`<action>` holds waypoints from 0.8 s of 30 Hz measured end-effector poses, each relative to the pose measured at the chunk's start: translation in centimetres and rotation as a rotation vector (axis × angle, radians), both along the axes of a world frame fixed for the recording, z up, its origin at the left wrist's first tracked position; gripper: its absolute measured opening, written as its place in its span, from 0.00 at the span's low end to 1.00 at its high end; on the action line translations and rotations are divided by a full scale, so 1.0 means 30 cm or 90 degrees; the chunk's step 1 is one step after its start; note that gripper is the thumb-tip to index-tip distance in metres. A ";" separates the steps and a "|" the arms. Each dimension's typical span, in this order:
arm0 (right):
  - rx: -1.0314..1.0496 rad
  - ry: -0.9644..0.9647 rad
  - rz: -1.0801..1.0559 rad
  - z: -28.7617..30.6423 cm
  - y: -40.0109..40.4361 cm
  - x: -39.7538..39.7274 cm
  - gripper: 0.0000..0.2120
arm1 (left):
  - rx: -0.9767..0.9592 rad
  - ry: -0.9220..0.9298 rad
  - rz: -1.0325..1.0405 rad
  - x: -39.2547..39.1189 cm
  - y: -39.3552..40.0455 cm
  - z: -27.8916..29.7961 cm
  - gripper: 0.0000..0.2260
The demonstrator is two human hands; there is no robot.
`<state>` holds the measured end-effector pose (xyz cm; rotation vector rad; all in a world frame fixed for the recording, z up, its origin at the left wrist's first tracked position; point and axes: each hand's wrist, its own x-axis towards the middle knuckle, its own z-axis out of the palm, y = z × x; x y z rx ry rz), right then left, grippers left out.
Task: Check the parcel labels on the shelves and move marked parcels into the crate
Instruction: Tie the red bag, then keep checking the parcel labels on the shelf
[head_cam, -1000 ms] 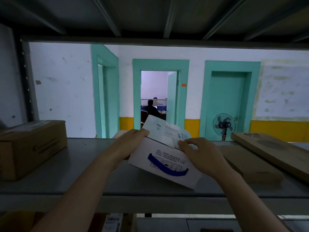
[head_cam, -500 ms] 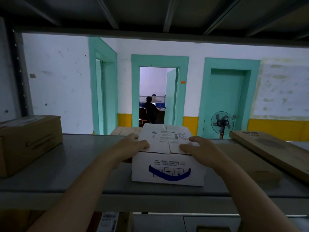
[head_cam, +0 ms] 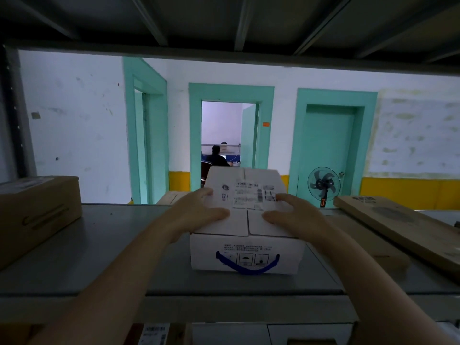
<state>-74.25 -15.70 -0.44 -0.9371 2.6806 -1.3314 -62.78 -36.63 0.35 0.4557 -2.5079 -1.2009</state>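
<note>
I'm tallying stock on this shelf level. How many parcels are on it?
4 clearly: a white box in the middle under both hands, a brown box at left, a flat brown parcel right of the white box, a long flat one far right. More may sit behind.

Dim under the dark metal shelf underside (head_cam: 224, 18); brighter beyond. White scuffed wall (head_cam: 74, 125) with yellow lower band (head_cam: 408, 189). Three teal door frames: left one (head_cam: 146, 130) seen at an angle, middle doorway (head_cam: 231, 95) open onto a lit room with a seated person (head_cam: 216, 158), right door (head_cam: 326, 145) closed. Standing fan (head_cam: 323, 184) in front of closed door. Small orange tag (head_cam: 266, 124) beside middle frame.
</note>
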 end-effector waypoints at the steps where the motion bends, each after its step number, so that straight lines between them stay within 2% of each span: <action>1: -0.007 0.026 -0.005 0.004 0.008 0.011 0.32 | -0.015 0.024 0.000 0.011 0.003 0.005 0.35; 8: -0.107 0.181 -0.046 0.014 0.061 0.103 0.32 | -0.088 0.170 0.002 0.092 0.007 0.019 0.41; 14: -0.154 0.273 -0.027 -0.002 0.096 0.174 0.33 | -0.119 0.270 0.033 0.175 0.050 -0.009 0.41; 24: -0.210 0.327 -0.016 -0.052 0.137 0.294 0.34 | -0.137 0.353 0.060 0.289 0.122 -0.072 0.40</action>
